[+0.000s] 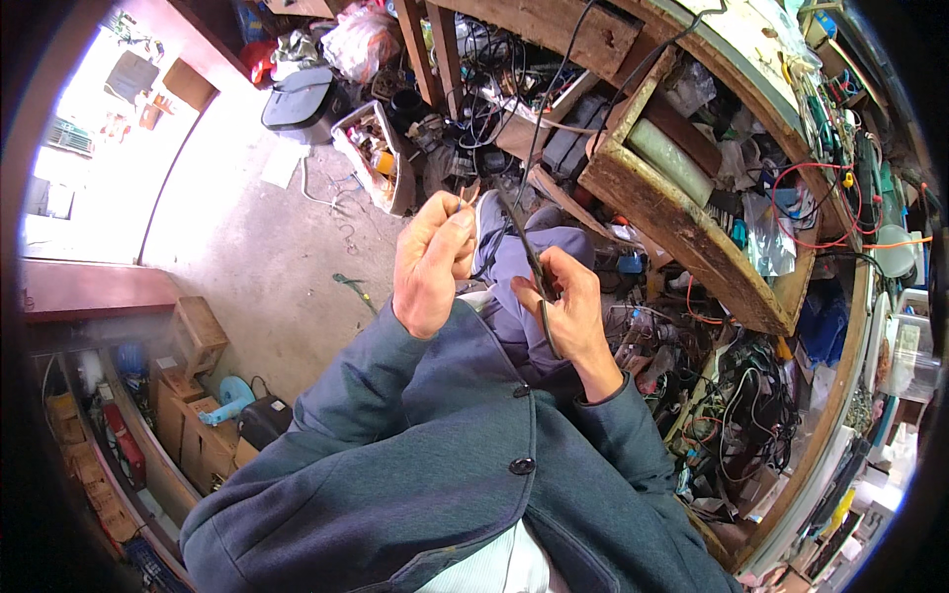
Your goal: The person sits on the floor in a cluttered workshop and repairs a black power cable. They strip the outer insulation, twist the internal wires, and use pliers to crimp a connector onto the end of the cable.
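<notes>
In front of my chest, my left hand [427,265] is closed, thumb pressed against the curled fingers. Thin copper-coloured strands [470,191], which look like bare wire ends, stick out at the top of that fist; the part inside the fingers is hidden. To its right, my right hand [575,311] grips a black cable [524,235] between thumb and fingers. The cable runs up past the fist, and its lower part bends down along the right palm. The two hands are apart, above my legs in grey-blue trousers [509,262].
A wooden workbench with an open drawer [682,232] stands close on the right, with tangled cables [746,410] heaped below. On the concrete floor [262,237] are a black-lidded bin [299,99] and a white container of odds and ends [400,183]. Cardboard boxes [198,336] stand at left.
</notes>
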Demonstrator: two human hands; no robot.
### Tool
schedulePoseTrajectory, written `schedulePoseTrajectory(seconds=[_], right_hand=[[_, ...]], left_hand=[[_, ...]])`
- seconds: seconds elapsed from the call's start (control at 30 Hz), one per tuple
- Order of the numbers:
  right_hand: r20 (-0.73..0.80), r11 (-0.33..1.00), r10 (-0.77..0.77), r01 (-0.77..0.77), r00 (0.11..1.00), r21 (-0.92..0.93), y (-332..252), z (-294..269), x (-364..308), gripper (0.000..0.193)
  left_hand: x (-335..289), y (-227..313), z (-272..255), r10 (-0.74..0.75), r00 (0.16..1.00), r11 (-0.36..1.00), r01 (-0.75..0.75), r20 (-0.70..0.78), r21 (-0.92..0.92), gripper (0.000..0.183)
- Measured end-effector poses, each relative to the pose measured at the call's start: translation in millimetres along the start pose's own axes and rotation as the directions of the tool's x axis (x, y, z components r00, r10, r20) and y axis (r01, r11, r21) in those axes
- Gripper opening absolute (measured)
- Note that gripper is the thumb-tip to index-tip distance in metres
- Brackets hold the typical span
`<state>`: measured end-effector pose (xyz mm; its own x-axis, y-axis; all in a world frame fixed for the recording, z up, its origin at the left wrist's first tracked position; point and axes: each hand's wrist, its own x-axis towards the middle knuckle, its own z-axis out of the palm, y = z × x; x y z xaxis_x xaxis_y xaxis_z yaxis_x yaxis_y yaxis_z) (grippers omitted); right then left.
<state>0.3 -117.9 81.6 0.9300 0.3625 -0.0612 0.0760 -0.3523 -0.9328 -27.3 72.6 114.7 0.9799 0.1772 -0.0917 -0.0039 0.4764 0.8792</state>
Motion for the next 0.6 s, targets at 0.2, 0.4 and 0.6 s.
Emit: schedulePoseTrajectory(seconds=[0.2, 0.4, 0.6], right_hand=[[0.023, 0.964, -0.190, 0.191, 0.981, -0.183, -2, -7, 3, 0.031], [0.004, 0.907, -0.375, 0.368, 0.927, -0.203, 4, -10, 6, 0.031], [0.034, 0.855, -0.430, 0.419, 0.902, -0.306, 3, -22, 9, 0.027]], left_hand=[[0, 1, -3, -0.078, 0.996, 0.990, 0.081, 0.033, -0.116, 0.017], [0, 4, -8, -0.177, 0.980, 0.949, 0.195, 0.094, -0.248, 0.018], [-3, 13, -12, -0.261, 0.945, 0.940, 0.296, 0.195, -0.173, 0.021]])
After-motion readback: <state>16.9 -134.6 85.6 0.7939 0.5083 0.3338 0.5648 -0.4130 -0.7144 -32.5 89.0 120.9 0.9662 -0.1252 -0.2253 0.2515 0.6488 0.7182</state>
